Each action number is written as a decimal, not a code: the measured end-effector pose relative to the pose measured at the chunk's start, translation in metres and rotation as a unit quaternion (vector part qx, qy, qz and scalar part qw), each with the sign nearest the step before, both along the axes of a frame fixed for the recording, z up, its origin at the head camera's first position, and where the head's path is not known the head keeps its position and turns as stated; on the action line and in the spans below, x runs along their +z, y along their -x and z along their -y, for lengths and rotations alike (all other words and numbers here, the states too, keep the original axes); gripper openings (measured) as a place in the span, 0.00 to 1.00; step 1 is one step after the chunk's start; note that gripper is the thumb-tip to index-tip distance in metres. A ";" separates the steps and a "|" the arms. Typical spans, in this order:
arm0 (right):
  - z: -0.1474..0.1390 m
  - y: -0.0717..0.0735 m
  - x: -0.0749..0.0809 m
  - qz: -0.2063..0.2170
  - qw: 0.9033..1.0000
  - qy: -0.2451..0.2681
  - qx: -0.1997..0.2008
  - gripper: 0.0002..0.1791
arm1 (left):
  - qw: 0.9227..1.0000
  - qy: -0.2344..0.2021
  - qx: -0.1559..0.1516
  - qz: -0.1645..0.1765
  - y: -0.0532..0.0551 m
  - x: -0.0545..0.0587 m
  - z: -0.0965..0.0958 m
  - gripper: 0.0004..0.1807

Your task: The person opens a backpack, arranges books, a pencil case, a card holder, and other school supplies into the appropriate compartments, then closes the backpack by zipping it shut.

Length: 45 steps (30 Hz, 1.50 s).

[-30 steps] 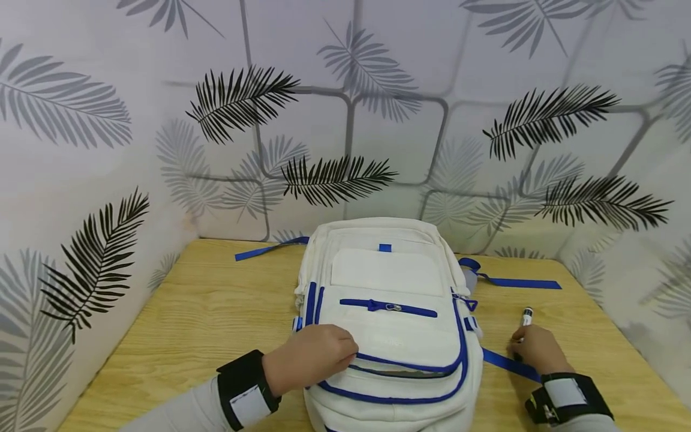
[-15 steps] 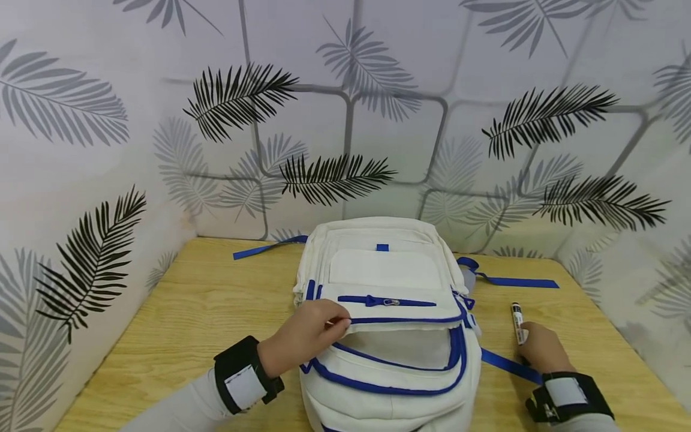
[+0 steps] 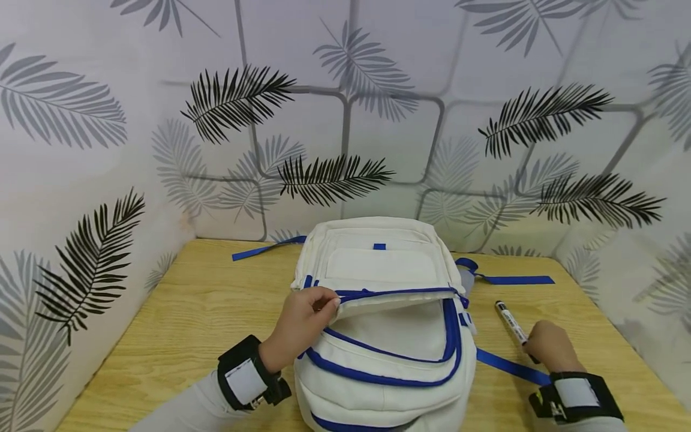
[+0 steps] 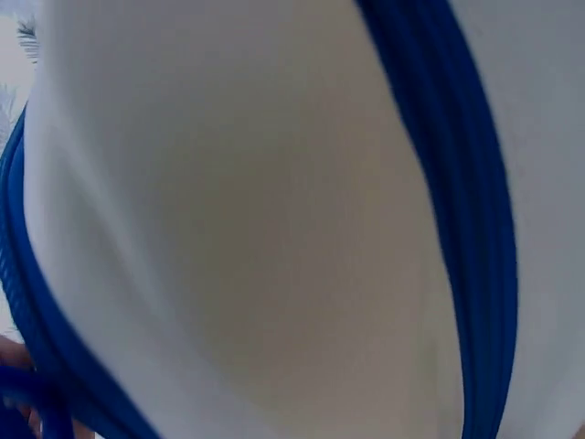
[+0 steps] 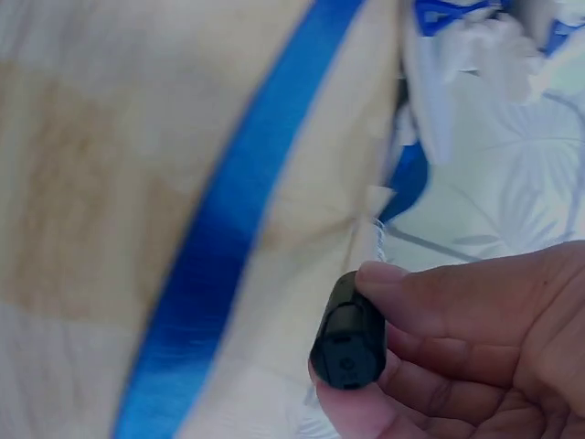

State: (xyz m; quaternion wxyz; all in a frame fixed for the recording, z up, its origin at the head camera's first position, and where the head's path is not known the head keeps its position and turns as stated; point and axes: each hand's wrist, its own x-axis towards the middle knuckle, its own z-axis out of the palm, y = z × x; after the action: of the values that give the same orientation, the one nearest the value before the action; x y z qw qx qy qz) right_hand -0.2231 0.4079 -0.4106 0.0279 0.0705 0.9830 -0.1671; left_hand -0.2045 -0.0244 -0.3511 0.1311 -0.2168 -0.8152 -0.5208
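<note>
A white backpack (image 3: 383,264) with blue zipper trim lies on the table, its front pocket gaping. My left hand (image 3: 302,324) pinches the upper left edge of the pocket flap (image 3: 399,303) and holds it raised. In the left wrist view the pale pocket lining (image 4: 274,229) fills most of the frame between two blue zipper edges. To the right of the backpack, my right hand (image 3: 552,347) grips a white marker (image 3: 510,321) with black ends by its near end. Seen from the right wrist, thumb and fingers (image 5: 475,293) hold the marker's black end (image 5: 349,338).
A blue strap (image 3: 513,367) runs from the backpack's right side beneath the right hand. Further blue straps (image 3: 518,280) trail over the wooden table (image 3: 216,306) behind it. A leaf-patterned cloth (image 3: 388,138) stands around the back and sides.
My left hand has lifted the pocket flap up and back, widening the opening. The marker in my right hand has swung its far end leftward toward the backpack and shows more of its length.
</note>
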 end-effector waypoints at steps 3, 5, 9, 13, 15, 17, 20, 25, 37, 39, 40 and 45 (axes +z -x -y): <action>0.003 -0.006 0.014 -0.005 1.000 0.016 0.006 0.04 | 0.999 -0.035 0.012 0.020 0.002 0.001 -0.002 0.04; 0.006 -0.012 0.026 -0.009 1.000 0.025 0.012 0.05 | 0.998 -0.052 0.019 0.028 0.002 0.002 -0.003 0.04; 0.012 -0.028 0.052 -0.011 0.999 0.039 0.014 0.11 | 0.997 -0.069 0.030 0.032 0.002 0.004 -0.005 0.04; 0.016 -0.046 0.075 -0.006 0.999 0.042 0.030 0.14 | 0.996 -0.081 0.033 0.029 0.002 0.003 -0.006 0.04; 0.020 -0.055 0.084 0.006 0.998 0.044 0.044 0.14 | 0.996 -0.084 0.034 0.026 0.002 0.002 -0.007 0.04; 0.027 -0.062 0.092 0.015 0.996 0.049 0.069 0.14 | 0.995 -0.086 0.035 0.024 0.002 0.002 -0.007 0.03; 0.044 -0.068 0.099 0.025 0.991 0.065 0.113 0.11 | 0.995 -0.086 0.039 0.022 0.002 0.003 -0.007 0.03; 0.076 -0.064 0.104 0.017 0.979 0.078 0.186 0.08 | 0.995 -0.089 0.042 0.025 0.000 0.005 -0.007 0.04; 0.138 -0.042 0.099 -0.030 0.971 0.039 0.235 0.06 | 0.993 -0.104 0.043 0.026 0.000 0.002 -0.008 0.04; 0.145 -0.040 0.095 -0.050 0.968 0.044 0.243 0.06 | 0.993 -0.108 0.044 0.026 0.000 0.001 -0.008 0.04; 0.148 -0.038 0.093 -0.060 0.966 0.048 0.245 0.07 | 0.993 -0.109 0.044 0.025 0.000 0.001 -0.009 0.04; 0.158 -0.031 0.080 -0.111 0.963 0.057 0.240 0.06 | 0.993 -0.115 0.037 0.013 0.000 0.000 -0.009 0.04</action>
State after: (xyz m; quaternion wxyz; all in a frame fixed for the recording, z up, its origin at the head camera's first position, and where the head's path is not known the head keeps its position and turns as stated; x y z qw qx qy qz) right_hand -0.1924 0.2495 -0.3304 -0.0382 -0.1882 0.9569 -0.2176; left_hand -0.2044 -0.0154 -0.3507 0.1632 -0.1634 -0.7590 -0.6087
